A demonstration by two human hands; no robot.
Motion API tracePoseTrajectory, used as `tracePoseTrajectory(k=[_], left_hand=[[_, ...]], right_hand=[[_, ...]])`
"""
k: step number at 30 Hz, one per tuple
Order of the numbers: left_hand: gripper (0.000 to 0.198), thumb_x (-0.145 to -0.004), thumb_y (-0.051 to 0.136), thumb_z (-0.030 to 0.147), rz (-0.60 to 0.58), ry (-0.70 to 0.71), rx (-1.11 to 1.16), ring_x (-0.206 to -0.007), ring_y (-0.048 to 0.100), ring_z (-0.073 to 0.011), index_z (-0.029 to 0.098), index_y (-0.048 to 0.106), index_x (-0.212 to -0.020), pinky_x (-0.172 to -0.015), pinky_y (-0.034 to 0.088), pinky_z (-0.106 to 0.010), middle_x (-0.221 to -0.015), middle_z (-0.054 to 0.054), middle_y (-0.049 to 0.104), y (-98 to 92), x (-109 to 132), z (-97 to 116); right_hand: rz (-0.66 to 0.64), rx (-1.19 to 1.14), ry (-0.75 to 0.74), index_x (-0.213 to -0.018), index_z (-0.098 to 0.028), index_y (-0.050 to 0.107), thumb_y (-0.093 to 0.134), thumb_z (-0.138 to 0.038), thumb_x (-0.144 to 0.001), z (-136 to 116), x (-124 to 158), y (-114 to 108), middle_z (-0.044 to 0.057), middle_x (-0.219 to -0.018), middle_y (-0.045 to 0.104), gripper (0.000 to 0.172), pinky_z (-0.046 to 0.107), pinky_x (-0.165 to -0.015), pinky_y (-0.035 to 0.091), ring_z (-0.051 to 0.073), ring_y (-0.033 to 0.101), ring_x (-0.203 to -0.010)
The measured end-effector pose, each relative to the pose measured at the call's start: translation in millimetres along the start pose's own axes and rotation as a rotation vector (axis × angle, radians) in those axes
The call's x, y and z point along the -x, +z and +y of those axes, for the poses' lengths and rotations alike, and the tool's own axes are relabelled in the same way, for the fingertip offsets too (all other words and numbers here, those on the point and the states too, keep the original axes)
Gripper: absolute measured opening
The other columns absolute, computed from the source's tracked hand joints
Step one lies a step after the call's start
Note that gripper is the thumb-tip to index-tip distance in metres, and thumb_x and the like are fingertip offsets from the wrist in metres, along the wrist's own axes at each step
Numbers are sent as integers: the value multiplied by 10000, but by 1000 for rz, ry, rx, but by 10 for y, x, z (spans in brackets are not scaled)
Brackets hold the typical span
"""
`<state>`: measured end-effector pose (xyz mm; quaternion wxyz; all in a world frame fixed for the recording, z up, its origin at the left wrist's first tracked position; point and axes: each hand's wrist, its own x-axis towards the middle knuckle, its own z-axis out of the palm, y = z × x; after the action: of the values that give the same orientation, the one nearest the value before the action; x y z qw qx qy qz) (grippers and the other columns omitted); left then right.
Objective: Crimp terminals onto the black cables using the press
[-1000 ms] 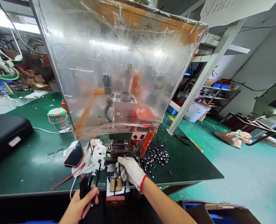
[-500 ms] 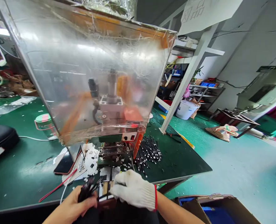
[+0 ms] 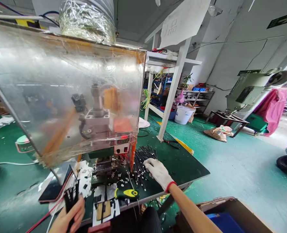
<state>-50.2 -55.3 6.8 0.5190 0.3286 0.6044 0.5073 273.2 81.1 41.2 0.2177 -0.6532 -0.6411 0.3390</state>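
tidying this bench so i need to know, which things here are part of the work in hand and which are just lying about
In use:
left hand gripping a bundle of black strips
gloved right hand resting on the pile of black strips
press between them

Lying about:
phone
screwdriver
lidded cup
white bucket

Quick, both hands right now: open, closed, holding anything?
Left hand: closed on a bundle of black strips.
Right hand: on the strip pile; grip cannot be told.
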Motion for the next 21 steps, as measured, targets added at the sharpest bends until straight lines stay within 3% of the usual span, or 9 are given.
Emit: tracePoseTrajectory(k=[2,3,5,7,9,12,15,19,21], left_hand=[[619,-515,675,780,-20,20,-2,-345,212,-51,226,414,-424,-369,222,-212,-352,86,317,239,-57,-49],[597,-504,676,782,5,32,-35,-337,220,-55,218,481,-481,-374,202,-207,-338,101,305,330,-89,-70],[644,-477,689,773,52,56,-120,-324,273,-80,184,633,-731,-379,198,-205,-330,118,330,454,-160,-94],[755,-476,697,754,36,59,-155,-328,311,-100,150,654,-926,-382,221,-211,-346,126,356,522,-229,-101],[708,-493,685,752,10,56,-153,-332,300,-92,139,661,-847,-385,225,-215,-349,124,349,557,-282,-112],[603,-491,687,743,2,49,-120,-336,257,-68,169,619,-665,-387,213,-208,-338,126,319,565,-295,-156],[546,-521,707,697,-10,34,-64,-345,250,-58,173,613,-642,-382,198,-193,-345,123,321,495,-218,-193],[505,-563,741,650,30,-8,98,-346,279,-42,168,596,-598,-367,186,-171,-385,104,377,298,-101,-182],[516,-562,756,648,56,-13,169,-343,276,-33,171,559,-556,-360,180,-162,-388,102,382,205,-68,-175]], right_hand=[[24,220,-48,-868,-182,655,456,-387,-827,-47,-168,163,47,-766,663,289,250,-602,375,150,605,-686],[27,314,-60,-841,-175,659,484,-397,-811,-80,-238,233,69,-788,678,284,265,-628,374,177,618,-745],[11,413,-57,-821,-155,661,523,-348,-775,-140,-354,330,119,-833,694,242,290,-657,372,226,631,-826],[-9,417,-42,-805,-136,658,535,-257,-730,-169,-433,365,159,-863,695,189,304,-664,374,254,636,-852],[-16,389,-22,-781,-131,649,530,-212,-701,-160,-466,347,171,-869,693,165,305,-656,379,259,638,-849],[-4,329,2,-860,-147,629,488,-202,-717,-101,-415,258,124,-861,688,208,274,-625,388,207,637,-796],[-14,125,19,-1043,-176,552,436,-217,-765,-53,-243,151,42,-813,662,304,224,-552,400,125,609,-638],[-113,-352,31,-889,-183,515,383,-441,-844,-116,145,129,-3,-705,605,293,199,-414,379,76,485,-423],[-193,-418,12,-828,-182,522,373,-500,-841,-205,354,232,-7,-684,608,351,190,-375,363,66,458,-382]])
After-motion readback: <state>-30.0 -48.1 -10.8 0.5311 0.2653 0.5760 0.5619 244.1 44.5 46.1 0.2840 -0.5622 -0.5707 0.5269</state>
